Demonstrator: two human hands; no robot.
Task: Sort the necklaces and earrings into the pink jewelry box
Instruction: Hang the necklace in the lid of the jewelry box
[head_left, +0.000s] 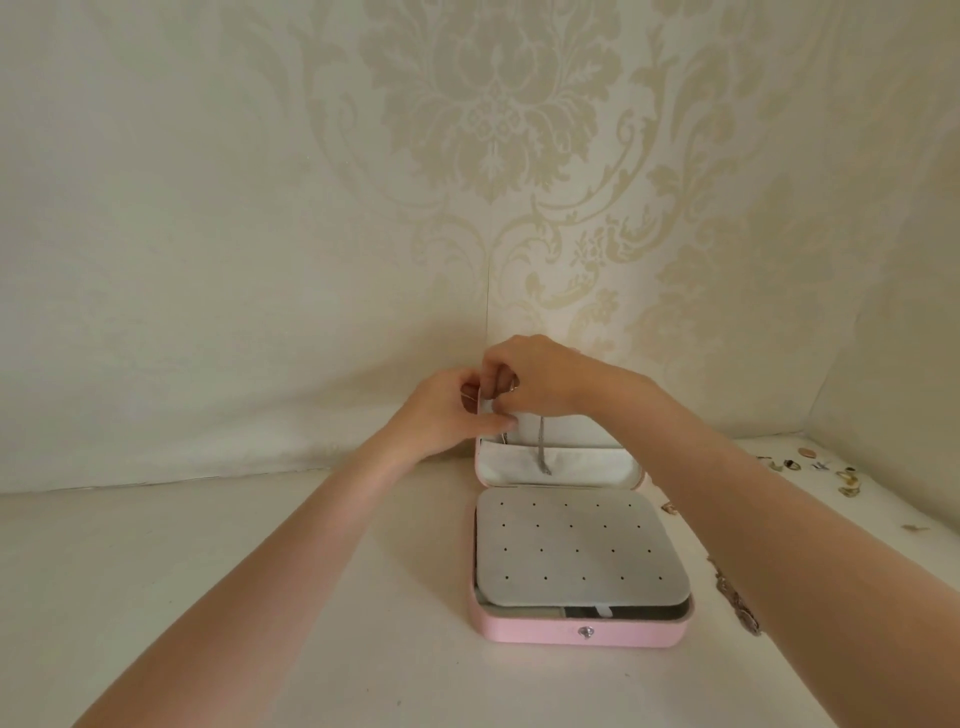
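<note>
The pink jewelry box (582, 631) stands open on the white table (260, 571), its lid (561, 462) upright near the wall (260, 208). A grey earring panel (574, 551) w/ rows of small holes lies over the bottom part. Both hands meet at the top left corner of the lid. The left hand (452, 410) pinches the lid edge w/ thumb and fingers. The right hand (530, 376) is closed above it, fingers curled, and it seems to hold the top of a thin silver necklace (543, 447), but the contact is hidden. The chain hangs down over the lid pocket. More earrings (810, 470) lie scattered on the table at the right, and another chain (737, 597) lies just beside the box, partly behind the right forearm.
</note>
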